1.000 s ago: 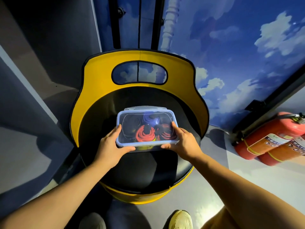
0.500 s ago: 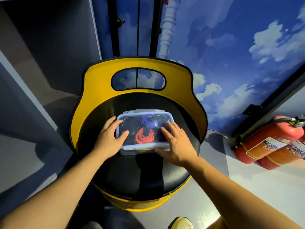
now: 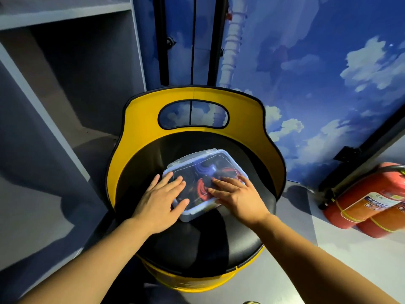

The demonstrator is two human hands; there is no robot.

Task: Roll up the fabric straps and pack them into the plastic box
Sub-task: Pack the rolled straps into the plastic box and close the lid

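At frame centre, on the black seat, the plastic box (image 3: 205,183) holds rolled fabric straps (image 3: 202,187) under its clear lid.
Left hand (image 3: 161,201) and right hand (image 3: 237,195) lie flat on the lid, each grip wide, holding nothing; press evenly at the corners, then close the side clips so the yellow-backed chair (image 3: 192,102) stays steady.

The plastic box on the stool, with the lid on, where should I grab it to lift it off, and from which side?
Probably best to grip the plastic box by its two short ends, one hand each, coming in from left and right. It lies flat but turned at an angle on the black seat, its long sides too wide for one hand. The left hand and right hand now lie flat on the lid.
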